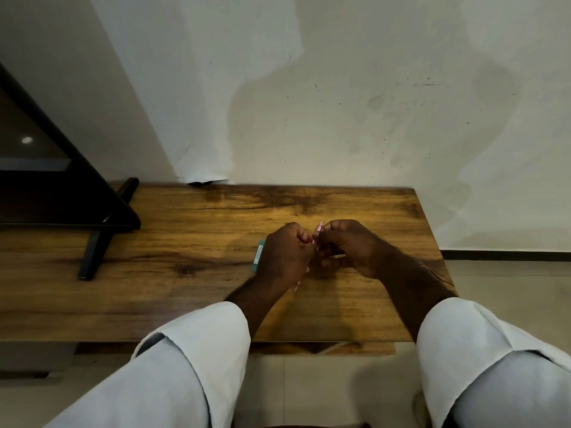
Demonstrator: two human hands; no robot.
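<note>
Sleeves [197, 350]: pale, pushed back over the table's [185, 257] near edge, probably to keep cloth off fine work.
Left hand [285, 253]: fingers curled, its grip pinching the pink piece [318, 230].
Right hand [347, 245]: its grip is closed on the same piece from the opposite side, likely steadying it.
Pink piece: small and slender, held above the table's middle.
Teal pack [259, 256]: flat on the table, just beside the left hand, kept handy.

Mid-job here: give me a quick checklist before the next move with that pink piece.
1. The left hand grips the pink piece: ok.
2. The right hand pinches it too: ok.
3. Work is held over the table: ok.
4. The teal box is apart from the left hand: cannot tell, partly hidden.
5. The stand is well away from both hands: ok.
</note>
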